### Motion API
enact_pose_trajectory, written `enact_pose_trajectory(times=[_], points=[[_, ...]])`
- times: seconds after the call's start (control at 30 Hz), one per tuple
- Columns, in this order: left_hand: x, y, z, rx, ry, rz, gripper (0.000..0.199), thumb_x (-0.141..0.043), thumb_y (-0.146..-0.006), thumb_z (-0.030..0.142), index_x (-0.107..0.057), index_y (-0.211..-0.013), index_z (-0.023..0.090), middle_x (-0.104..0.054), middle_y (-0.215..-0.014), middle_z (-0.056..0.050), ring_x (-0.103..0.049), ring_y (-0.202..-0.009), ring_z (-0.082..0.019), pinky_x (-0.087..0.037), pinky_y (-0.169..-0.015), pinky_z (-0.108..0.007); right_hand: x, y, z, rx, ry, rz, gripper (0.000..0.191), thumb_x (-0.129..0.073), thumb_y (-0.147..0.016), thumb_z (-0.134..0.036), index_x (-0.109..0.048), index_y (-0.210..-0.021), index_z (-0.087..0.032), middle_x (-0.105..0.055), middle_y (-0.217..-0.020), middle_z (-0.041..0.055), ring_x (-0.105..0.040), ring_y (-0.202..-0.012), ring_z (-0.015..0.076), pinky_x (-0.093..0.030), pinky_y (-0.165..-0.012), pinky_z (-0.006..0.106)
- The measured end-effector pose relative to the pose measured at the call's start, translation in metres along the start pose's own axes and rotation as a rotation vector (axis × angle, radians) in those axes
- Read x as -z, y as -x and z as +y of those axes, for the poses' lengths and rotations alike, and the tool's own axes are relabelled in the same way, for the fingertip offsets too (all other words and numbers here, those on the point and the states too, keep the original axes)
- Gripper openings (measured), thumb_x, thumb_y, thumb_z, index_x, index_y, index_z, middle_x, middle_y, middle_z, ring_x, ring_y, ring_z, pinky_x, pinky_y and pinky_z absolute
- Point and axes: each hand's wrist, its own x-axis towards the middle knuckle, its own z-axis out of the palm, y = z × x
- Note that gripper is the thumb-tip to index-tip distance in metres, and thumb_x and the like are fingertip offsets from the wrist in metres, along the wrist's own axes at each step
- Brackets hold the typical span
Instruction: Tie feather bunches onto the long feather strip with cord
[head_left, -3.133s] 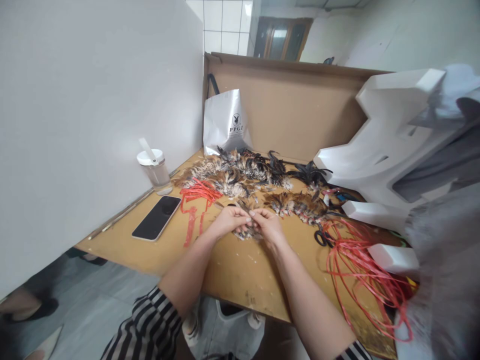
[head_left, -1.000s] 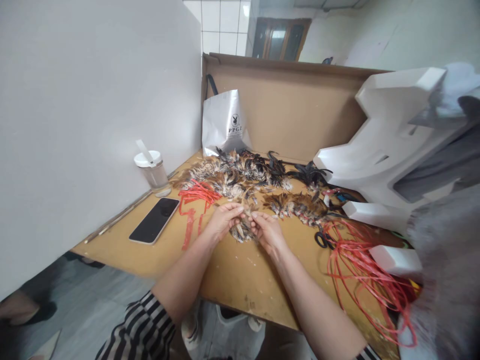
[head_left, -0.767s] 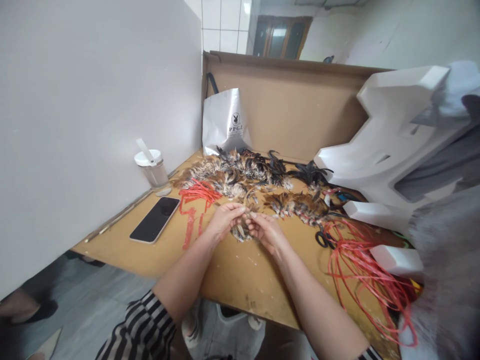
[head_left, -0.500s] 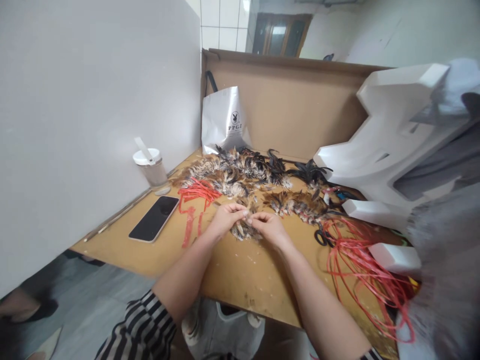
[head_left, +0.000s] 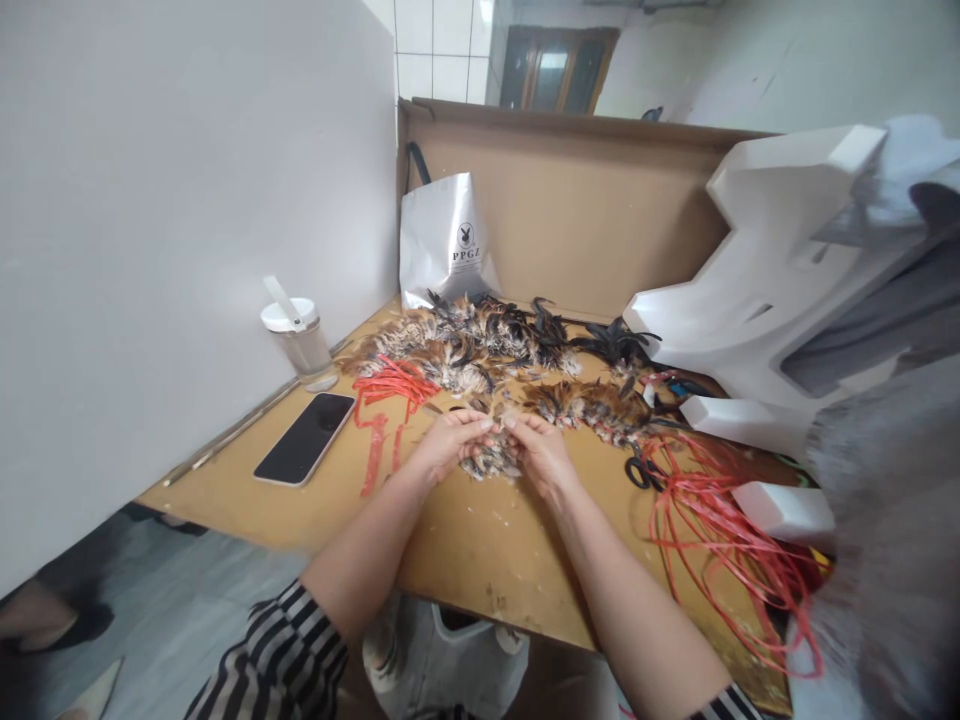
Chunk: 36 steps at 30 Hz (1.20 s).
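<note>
My left hand [head_left: 452, 440] and my right hand [head_left: 541, 450] are close together over the middle of the tabletop, a small gap between them. Thumb and fingers of each are pinched on small feathers whose outlines are hard to make out. A speckled feather clump [head_left: 491, 462] lies on the wood between and just below them. Behind my hands stretches a long heap of brown, white and black feathers [head_left: 457, 360]. A bundle of cut red strips [head_left: 394, 380] sits left of my hands. Another row of brown feathers [head_left: 589, 408] lies to the right.
A phone [head_left: 305, 438] and a lidded cup [head_left: 301, 345] are on the left. Black-handled scissors [head_left: 639, 472] lie beside tangled red strips [head_left: 731, 540] on the right. A silver bag [head_left: 442, 240] stands at the back, and white foam pieces [head_left: 787, 300] flank the right edge.
My two hands have moved slightly apart at the fingertips, the right one turning a little. The whole view has shifted slightly.
</note>
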Motion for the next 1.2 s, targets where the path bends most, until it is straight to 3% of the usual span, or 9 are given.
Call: enact_pose_trajectory(times=[0.63, 0.93, 1.07, 1.2], points=[[-0.003, 0.001, 0.001, 0.038, -0.011, -0.039, 0.018, -0.069, -0.064, 0.020, -0.062, -0.077, 0.009, -0.064, -0.070, -0.007, -0.058, -0.054, -0.007, -0.044, -0.047, -0.013, -0.009, 0.002, 0.009, 0.131, 0.123, 0.031, 0.029, -0.070, -0.057, -0.040, -0.059, -0.069, -0.016, -0.060, -0.062, 0.0003, -0.053, -0.055, 0.0113, -0.043, -0.057, 0.024], [-0.001, 0.002, 0.004, 0.030, -0.125, -0.068, 0.019, -0.070, -0.063, 0.023, -0.064, -0.073, 0.009, -0.064, -0.066, -0.007, -0.055, -0.050, -0.007, -0.043, -0.047, -0.015, -0.007, 0.004, 0.005, 0.185, 0.196, 0.028, 0.025, -0.067, -0.061, -0.037, -0.062, -0.073, -0.016, -0.061, -0.065, 0.0002, -0.052, -0.057, 0.0112, -0.041, -0.058, 0.023], [0.003, 0.002, 0.013, -0.074, -0.013, 0.073, 0.019, -0.070, -0.062, 0.022, -0.063, -0.074, 0.009, -0.064, -0.068, -0.006, -0.056, -0.052, -0.006, -0.040, -0.045, -0.013, -0.002, 0.006, 0.007, 0.289, 0.508, 0.002, 0.023, -0.060, -0.068, -0.038, -0.063, -0.073, -0.016, -0.060, -0.063, 0.0012, -0.049, -0.055, 0.0115, -0.037, -0.054, 0.022], [0.007, 0.002, 0.019, -0.124, 0.062, 0.146, 0.020, -0.071, -0.061, 0.020, -0.062, -0.075, 0.009, -0.064, -0.072, -0.007, -0.057, -0.054, -0.006, -0.040, -0.045, -0.013, -0.005, 0.014, 0.014, 0.283, 1.019, -0.152, 0.021, -0.058, -0.068, -0.037, -0.063, -0.060, -0.018, -0.057, -0.053, -0.0004, -0.045, -0.049, 0.0113, -0.030, -0.049, 0.023]])
